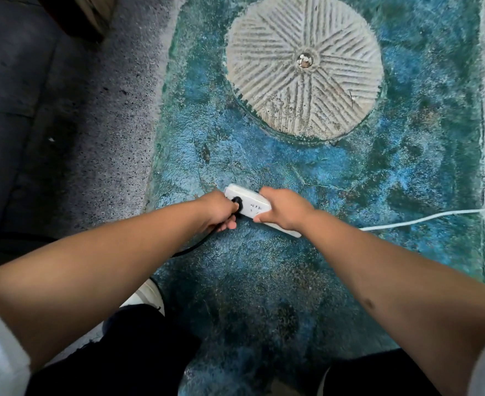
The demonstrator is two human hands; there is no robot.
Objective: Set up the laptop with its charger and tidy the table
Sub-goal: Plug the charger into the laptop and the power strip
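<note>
A: Start at the left. What's there?

B: Dark floor (12, 115), then a speckled grey strip, then a blue rug (264, 267). A black cable (195, 244) runs in from the left under the forearm and up to the left hand (217, 211).

A: And that hand?

B: Its fingers are curled round a black plug (237, 200), which sits at a socket near the far end of a white strip (251, 205) lying on the rug. I can't tell whether the plug is fully seated or only partway in.

A: Then the right hand?

B: The right hand (282, 211) clamps the strip's middle, thumb on the near edge, fingers wrapped over the far one, holding it steady. The strip's near end pokes out below the wrist.

A: Further right?

B: A white cord (435, 215) leaves from behind the right wrist and trails off the right edge. Above it all a round ribbed patch (304, 67) is set in the rug.

A: So how far along?

B: Early to middle, I'd judge. Plugging the charger into power is in hand, if that black cable is the charger's. No laptop or table shows here, so connecting the laptop and tidying the table seem to be left.
</note>
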